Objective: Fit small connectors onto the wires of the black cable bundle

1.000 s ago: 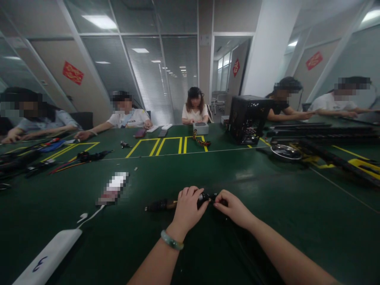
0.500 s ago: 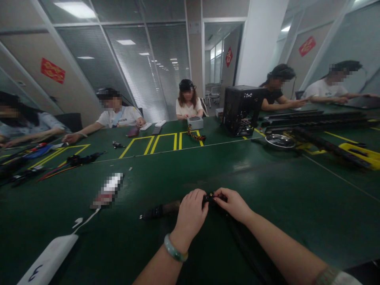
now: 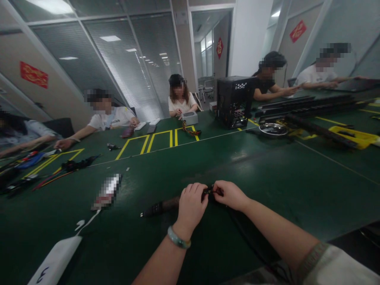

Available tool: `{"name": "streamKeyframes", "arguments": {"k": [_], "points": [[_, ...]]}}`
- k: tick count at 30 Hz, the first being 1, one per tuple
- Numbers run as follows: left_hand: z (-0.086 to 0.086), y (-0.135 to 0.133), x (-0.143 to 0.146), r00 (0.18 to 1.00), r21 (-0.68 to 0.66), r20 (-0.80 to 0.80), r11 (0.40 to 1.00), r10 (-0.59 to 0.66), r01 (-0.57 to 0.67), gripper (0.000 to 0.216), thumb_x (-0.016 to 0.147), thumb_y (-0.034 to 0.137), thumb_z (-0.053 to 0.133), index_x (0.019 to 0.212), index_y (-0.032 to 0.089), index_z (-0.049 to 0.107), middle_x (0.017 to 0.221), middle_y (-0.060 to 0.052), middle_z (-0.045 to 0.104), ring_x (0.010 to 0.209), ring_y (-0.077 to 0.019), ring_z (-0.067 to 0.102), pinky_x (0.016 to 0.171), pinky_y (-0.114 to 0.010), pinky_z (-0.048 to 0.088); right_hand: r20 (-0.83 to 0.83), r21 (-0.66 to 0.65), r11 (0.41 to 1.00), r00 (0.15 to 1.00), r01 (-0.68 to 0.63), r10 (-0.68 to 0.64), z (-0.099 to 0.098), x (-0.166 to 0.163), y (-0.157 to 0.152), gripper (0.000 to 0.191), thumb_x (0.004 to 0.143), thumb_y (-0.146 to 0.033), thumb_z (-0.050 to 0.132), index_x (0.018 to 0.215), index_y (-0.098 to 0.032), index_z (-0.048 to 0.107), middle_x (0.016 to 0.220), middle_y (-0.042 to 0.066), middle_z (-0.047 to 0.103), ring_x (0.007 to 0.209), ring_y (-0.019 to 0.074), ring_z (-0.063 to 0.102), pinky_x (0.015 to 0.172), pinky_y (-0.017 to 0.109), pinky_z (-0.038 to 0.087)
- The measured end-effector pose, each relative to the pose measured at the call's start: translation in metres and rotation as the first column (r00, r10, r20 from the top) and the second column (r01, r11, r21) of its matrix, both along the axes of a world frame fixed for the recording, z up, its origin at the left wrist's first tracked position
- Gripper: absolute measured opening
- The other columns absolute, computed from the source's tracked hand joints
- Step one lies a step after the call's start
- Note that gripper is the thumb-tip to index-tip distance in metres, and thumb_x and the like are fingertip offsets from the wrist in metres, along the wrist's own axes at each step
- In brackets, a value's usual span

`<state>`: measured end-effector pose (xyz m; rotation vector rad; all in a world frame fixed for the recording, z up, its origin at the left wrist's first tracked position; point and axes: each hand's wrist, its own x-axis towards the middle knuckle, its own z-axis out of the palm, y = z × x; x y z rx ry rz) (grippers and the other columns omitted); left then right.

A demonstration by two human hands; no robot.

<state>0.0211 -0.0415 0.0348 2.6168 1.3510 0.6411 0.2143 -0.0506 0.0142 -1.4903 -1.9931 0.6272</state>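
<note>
A long dark object (image 3: 157, 209), black with a brownish middle and a small bright metal tip at its left end, lies slanted on the green table. My left hand (image 3: 192, 204), with a pale green bangle on the wrist, is closed over its right part. Just right of that, a small black piece with tiny bright spots (image 3: 208, 191) shows between my hands. The fingertips of my right hand (image 3: 231, 195) pinch at this piece; what exactly they grip is too small to tell. A black strip like a cable (image 3: 245, 236) runs from below my right hand toward the table's near edge.
A white power strip (image 3: 56, 259) and a blurred-out phone-like thing (image 3: 107, 192) lie at left. Wires (image 3: 77, 163) are further left. Across stand a black computer case (image 3: 234, 103), a metal bowl (image 3: 273, 129) and a yellow tray (image 3: 363, 138). Several people sit around the table.
The view has shifted and tilted slightly. My right hand has moved closer to my left, its fingers more curled at the black piece. My left hand keeps its hold.
</note>
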Motion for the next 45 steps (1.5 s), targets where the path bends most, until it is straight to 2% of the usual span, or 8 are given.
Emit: {"name": "streamKeyframes", "arguments": {"k": [8, 14, 23, 28, 30, 32, 34, 45], "points": [[-0.001, -0.002, 0.003, 1.0, 0.004, 0.0, 1.0, 0.023, -0.023, 0.016, 0.089, 0.018, 0.05, 0.103, 0.022, 0.057, 0.103, -0.004, 0.059, 0.1, -0.0233, 0.053, 0.086, -0.038, 0.043, 0.071, 0.084, 0.996, 0.997, -0.036, 0.03, 0.0, 0.0, -0.001, 0.007, 0.078, -0.014, 0.062, 0.08, -0.02, 0.059, 0.073, -0.003, 0.057, 0.067, 0.0126, 0.052, 0.062, 0.022, 0.037], [0.001, -0.002, 0.0, 1.0, 0.001, -0.022, 1.0, -0.02, 0.02, 0.013, 0.09, 0.023, 0.053, 0.103, 0.024, 0.058, 0.106, -0.003, 0.059, 0.101, -0.0233, 0.053, 0.087, -0.038, 0.043, 0.084, 0.093, 0.995, 0.996, -0.041, 0.033, -0.003, 0.001, -0.001, 0.006, 0.079, -0.015, 0.062, 0.081, -0.02, 0.059, 0.074, -0.002, 0.058, 0.069, 0.013, 0.052, 0.065, 0.023, 0.038], [-0.001, -0.001, 0.002, 0.999, 0.027, -0.031, 0.999, -0.036, 0.037, 0.015, 0.09, 0.016, 0.053, 0.102, 0.024, 0.057, 0.106, -0.002, 0.059, 0.101, -0.0214, 0.055, 0.091, -0.039, 0.043, 0.079, 0.101, 0.993, 0.995, -0.061, 0.054, -0.004, 0.001, 0.0, 0.005, 0.082, -0.018, 0.061, 0.087, -0.02, 0.062, 0.08, -0.001, 0.062, 0.076, 0.0151, 0.057, 0.069, 0.024, 0.041], [-0.004, -0.001, 0.004, 0.996, 0.066, -0.03, 0.994, -0.084, 0.086, 0.013, 0.088, 0.013, 0.054, 0.097, 0.023, 0.056, 0.098, -0.001, 0.059, 0.096, -0.0196, 0.056, 0.102, -0.043, 0.037, 0.067, 0.076, 0.995, 0.996, -0.067, 0.062, 0.001, 0.001, -0.001, 0.007, 0.083, -0.019, 0.061, 0.089, -0.021, 0.065, 0.082, 0.0, 0.065, 0.077, 0.0161, 0.058, 0.07, 0.026, 0.042], [-0.005, -0.002, 0.005, 0.995, 0.064, -0.055, 0.995, -0.079, 0.082, 0.011, 0.088, 0.013, 0.055, 0.094, 0.023, 0.055, 0.095, -0.001, 0.058, 0.092, -0.0197, 0.055, 0.096, -0.041, 0.041, 0.055, 0.069, 0.995, 0.997, -0.066, 0.062, 0.003, 0.001, -0.002, 0.007, 0.083, -0.02, 0.061, 0.087, -0.021, 0.066, 0.081, 0.0, 0.065, 0.076, 0.016, 0.058, 0.068, 0.026, 0.042], [-0.006, -0.003, 0.005, 0.995, 0.052, -0.078, 0.996, -0.064, 0.068, 0.009, 0.087, 0.014, 0.055, 0.092, 0.022, 0.054, 0.094, -0.001, 0.057, 0.091, -0.0203, 0.054, 0.084, -0.037, 0.046, 0.043, 0.051, 0.997, 0.997, -0.064, 0.062, 0.005, 0.0, -0.003, 0.005, 0.082, -0.019, 0.061, 0.084, -0.021, 0.065, 0.078, -0.001, 0.064, 0.073, 0.0156, 0.058, 0.066, 0.025, 0.042], [-0.005, -0.003, 0.005, 0.994, 0.048, -0.087, 0.997, -0.059, 0.063, 0.009, 0.087, 0.014, 0.055, 0.092, 0.022, 0.054, 0.096, -0.001, 0.056, 0.091, -0.0204, 0.053, 0.079, -0.035, 0.046, 0.032, 0.022, 0.998, 0.998, -0.058, 0.057, 0.007, -0.001, -0.003, 0.004, 0.082, -0.02, 0.061, 0.082, -0.021, 0.064, 0.075, -0.001, 0.064, 0.071, 0.0155, 0.058, 0.064, 0.025, 0.041], [0.001, -0.003, 0.0, 0.99, 0.05, -0.118, 0.995, -0.083, 0.09, 0.008, 0.089, 0.018, 0.057, 0.095, 0.022, 0.054, 0.099, -0.002, 0.056, 0.095, -0.0194, 0.051, 0.081, -0.033, 0.044, 0.102, -0.11, 0.992, 0.992, -0.068, 0.079, 0.009, 0.0, -0.002, 0.014, 0.088, -0.032, 0.054, 0.085, -0.024, 0.065, 0.081, 0.001, 0.067, 0.073, 0.0182, 0.061, 0.063, 0.028, 0.042]]}}
